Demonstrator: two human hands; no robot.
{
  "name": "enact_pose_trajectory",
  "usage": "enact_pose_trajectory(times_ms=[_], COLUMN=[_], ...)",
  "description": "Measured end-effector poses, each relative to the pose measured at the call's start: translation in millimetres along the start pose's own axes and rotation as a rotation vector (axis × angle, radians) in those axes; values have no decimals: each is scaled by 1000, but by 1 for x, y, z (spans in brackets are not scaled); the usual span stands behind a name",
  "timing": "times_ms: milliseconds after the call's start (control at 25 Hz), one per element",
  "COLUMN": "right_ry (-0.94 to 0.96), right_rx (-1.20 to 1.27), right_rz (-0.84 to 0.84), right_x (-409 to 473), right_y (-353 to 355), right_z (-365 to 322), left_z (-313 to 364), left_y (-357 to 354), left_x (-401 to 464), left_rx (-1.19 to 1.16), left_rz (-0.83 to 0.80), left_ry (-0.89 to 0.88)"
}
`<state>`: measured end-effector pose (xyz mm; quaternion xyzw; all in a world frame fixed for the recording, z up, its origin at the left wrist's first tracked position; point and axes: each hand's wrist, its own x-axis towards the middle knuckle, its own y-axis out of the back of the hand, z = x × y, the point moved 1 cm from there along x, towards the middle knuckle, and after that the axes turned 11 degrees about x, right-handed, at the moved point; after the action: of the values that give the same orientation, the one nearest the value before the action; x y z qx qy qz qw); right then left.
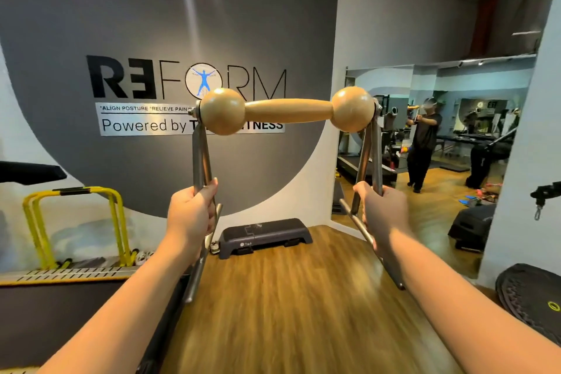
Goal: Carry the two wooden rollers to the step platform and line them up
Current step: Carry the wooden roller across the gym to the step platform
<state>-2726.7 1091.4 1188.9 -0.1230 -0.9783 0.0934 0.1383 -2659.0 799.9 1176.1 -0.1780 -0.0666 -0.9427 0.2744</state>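
A wooden roller (pixel 287 111), two round balls joined by a thick middle, hangs at chest height in front of me on a steel frame. My left hand (pixel 189 215) grips the frame's left steel bars. My right hand (pixel 382 212) grips the right steel bars. More steel bars run down past both wrists; whether they carry a second roller is hidden. The dark step platform (pixel 264 235) lies on the wooden floor against the grey wall, straight ahead and below the roller.
Yellow hurdles (pixel 76 222) stand at the left wall above a dark treadmill deck (pixel 60 307). A wall mirror (pixel 425 146) on the right reflects a person in black. A black round balance pad (pixel 531 297) lies at the right edge. Wooden floor (pixel 288 297) stretches ahead.
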Motion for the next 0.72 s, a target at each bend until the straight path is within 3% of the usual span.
enact_pose_trajectory(times_ms=[320,720], right_ry=[54,-12], right_rx=[-15,85], right_rz=[-28,13], right_x=[164,372], right_y=[-92,-273], right_z=[76,183], left_z=[-81,-184], left_y=[-54,-82], left_x=[167,435], left_rx=[-5,71], left_rz=[40,56], left_ry=[21,-1])
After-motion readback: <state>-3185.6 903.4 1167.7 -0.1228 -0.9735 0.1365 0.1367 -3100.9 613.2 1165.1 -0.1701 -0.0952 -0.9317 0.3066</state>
